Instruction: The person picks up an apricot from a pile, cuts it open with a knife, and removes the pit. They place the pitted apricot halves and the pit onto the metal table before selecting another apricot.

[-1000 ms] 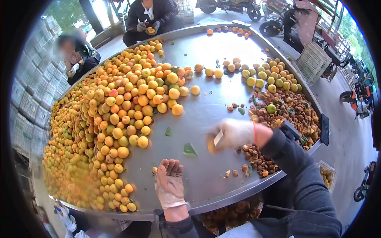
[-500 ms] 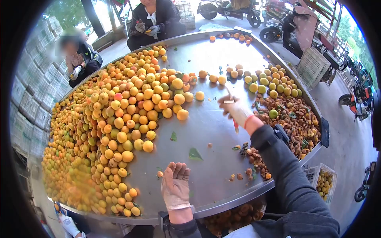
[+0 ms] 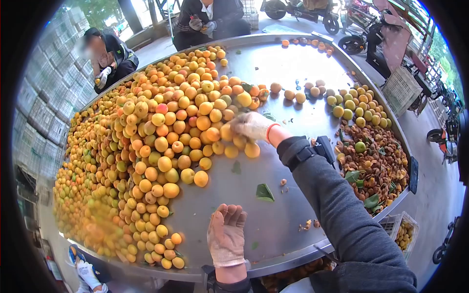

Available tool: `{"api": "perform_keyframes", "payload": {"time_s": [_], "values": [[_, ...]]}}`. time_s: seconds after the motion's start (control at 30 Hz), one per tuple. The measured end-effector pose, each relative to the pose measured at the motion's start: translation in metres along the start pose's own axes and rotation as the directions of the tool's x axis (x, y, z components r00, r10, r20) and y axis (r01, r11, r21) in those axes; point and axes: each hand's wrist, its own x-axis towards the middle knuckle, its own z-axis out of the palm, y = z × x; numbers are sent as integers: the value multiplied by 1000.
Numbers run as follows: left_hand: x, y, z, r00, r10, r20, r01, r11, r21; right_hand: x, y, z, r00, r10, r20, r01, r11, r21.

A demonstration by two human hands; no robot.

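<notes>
My right hand, in a pale glove with a red band at the wrist, reaches over the right edge of a large pile of apricots. Its fingers are blurred and partly hidden. Touching or close to them is a blurred apricot, and more apricots lie below the hand. Near the table's front edge, my left hand is held palm up in a soiled glove, fingers stretched and slightly curled, with nothing in it. A green leaf lies on the metal table between the two hands.
A smaller apricot group and a heap of brown fruit pieces occupy the right side. A raised rim edges the table. One person sits behind it, another at left. A fruit crate stands lower right.
My right hand has moved left from the bare metal onto the pile's edge, where some apricots have shifted. My left hand keeps its palm-up pose. The whole view has shifted slightly.
</notes>
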Motion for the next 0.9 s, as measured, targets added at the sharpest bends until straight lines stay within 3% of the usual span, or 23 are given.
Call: {"api": "perform_keyframes", "payload": {"time_s": [0.03,0.1,0.23,0.33,0.37,0.43,0.5,0.53,0.57,0.6,0.63,0.67,0.7,0.73,0.77,0.83,0.9], "values": [[0,0,-1,1000,3,-2,-3,1000,-2,-3,-3,5,996,-43,78,62,966,-251],[1,-1,-9,1000,7,-1,-7,1000,19,-19,-1,25,972,-139,190,201,911,-361],[0,7,-20,983,81,-167,-66,993,96,-84,-23,42,937,-91,337,209,919,-334],[-3,8,-18,946,152,-287,-88,971,223,-129,-37,30,908,34,418,-15,999,-51],[-2,8,-17,954,145,-263,-53,943,328,-137,-27,25,907,35,419,-20,999,-42],[-3,3,-26,961,132,-242,-13,898,439,-151,-6,11,976,-207,71,210,977,-39],[-1,-4,-33,988,117,-100,-29,777,629,-189,-45,-18,976,219,20,-214,926,311],[-3,-4,-30,984,177,6,-93,488,868,-205,-45,-28,966,258,5,-237,880,413],[-12,-8,-24,984,176,14,-99,482,871,-222,-48,-40,968,251,-31,-223,905,363],[-22,-17,-17,946,293,139,-156,33,987,-237,-44,-47,967,246,-65,-202,897,393],[-30,-22,-12,889,342,304,-143,-423,895,-253,-40,-52,965,240,-101,-177,890,420],[-34,-23,-10,851,350,392,-127,-588,799,-269,-43,-57,953,267,-143,-165,853,495],[-38,-22,-8,848,346,401,-134,-591,795,-284,-45,-61,937,300,-180,-150,809,568],[-42,-21,-5,966,190,177,-36,-577,816,-299,-39,-67,937,299,-182,-112,750,652],[-50,-20,1,997,20,-72,70,-581,811,-311,-35,-72,925,303,-231,-64,722,689],[-51,-21,-13,999,15,-37,39,-537,843,-332,-31,-82,901,307,-308,47,635,771],[-55,-22,-9,1000,17,11,-1,-496,868,-343,-38,-92,852,204,-482,321,524,789]]}}
